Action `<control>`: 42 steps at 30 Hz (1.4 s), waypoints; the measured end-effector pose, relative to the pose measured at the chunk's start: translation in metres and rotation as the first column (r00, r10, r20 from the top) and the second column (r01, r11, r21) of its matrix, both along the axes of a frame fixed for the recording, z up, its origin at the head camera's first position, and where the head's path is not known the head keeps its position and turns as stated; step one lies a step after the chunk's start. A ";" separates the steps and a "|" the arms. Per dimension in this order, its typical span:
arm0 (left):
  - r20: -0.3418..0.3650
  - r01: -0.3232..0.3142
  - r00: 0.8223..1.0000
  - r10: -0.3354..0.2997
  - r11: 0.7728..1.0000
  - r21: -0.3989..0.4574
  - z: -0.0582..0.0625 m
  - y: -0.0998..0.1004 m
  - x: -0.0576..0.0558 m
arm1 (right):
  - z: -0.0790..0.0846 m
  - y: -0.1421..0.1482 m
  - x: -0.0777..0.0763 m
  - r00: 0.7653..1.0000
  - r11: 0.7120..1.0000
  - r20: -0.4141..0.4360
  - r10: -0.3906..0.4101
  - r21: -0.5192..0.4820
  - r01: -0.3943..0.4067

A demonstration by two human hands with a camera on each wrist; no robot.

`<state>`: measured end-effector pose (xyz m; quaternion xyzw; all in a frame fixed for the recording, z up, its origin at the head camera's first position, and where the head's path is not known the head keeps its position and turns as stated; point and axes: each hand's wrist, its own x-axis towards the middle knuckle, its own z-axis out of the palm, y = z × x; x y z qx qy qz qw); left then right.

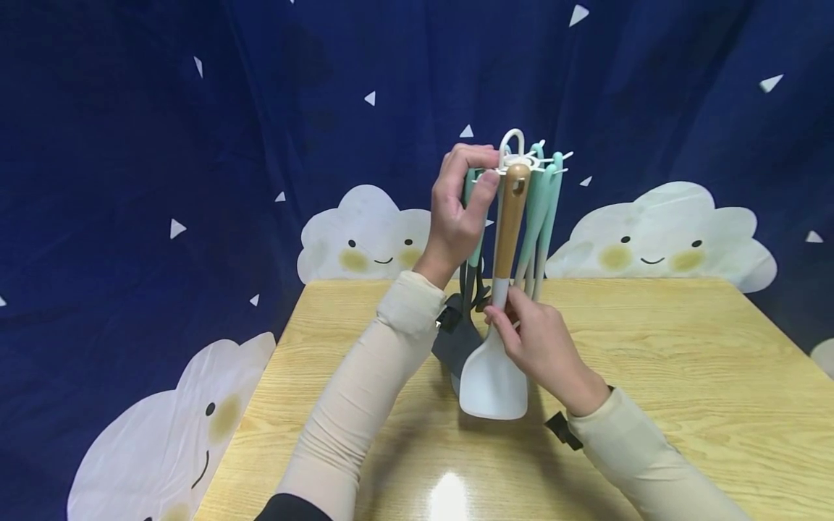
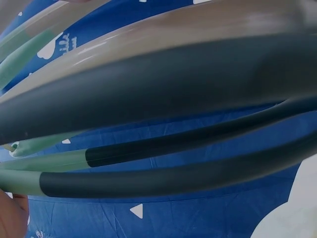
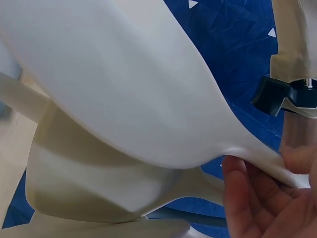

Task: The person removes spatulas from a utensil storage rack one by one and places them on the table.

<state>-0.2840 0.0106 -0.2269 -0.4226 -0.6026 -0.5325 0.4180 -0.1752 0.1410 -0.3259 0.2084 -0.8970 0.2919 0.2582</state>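
A white utensil rack [image 1: 514, 137] with a loop on top stands on the table, hung with several utensils. In front is a white spatula [image 1: 493, 380] with a wooden handle, upright, its blade down and its handle top close to the rack's hooks. Below the handle my right hand [image 1: 544, 340] pinches the spatula's white neck; the right wrist view shows fingers [image 3: 237, 193] beneath that neck. My left hand [image 1: 459, 206] grips the rack's top beside the loop, thumb and fingers around the hooks. Its exact contact is partly hidden.
Mint-handled utensils [image 1: 537, 210] hang on the rack's right side. A dark grey turner [image 1: 458, 344] hangs at the left, behind the white spatula. The wooden table [image 1: 651, 362] ends against a dark blue curtain [image 1: 365, 43] with cloud prints.
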 end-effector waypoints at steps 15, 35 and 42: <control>0.006 -0.012 1.000 0.012 1.000 -0.015 0.000 -0.002 -0.001 | 0.002 -0.002 0.001 1.000 1.000 -0.005 -0.005 -0.001 0.005; -0.006 0.011 1.000 -0.011 1.000 -0.030 0.000 0.001 -0.004 | 0.007 0.004 0.002 0.999 1.000 -0.054 -0.003 0.023 0.004; -0.002 0.006 1.000 -0.006 1.000 -0.019 -0.001 0.002 -0.004 | 0.008 0.005 0.002 0.999 1.000 -0.040 0.000 0.026 0.001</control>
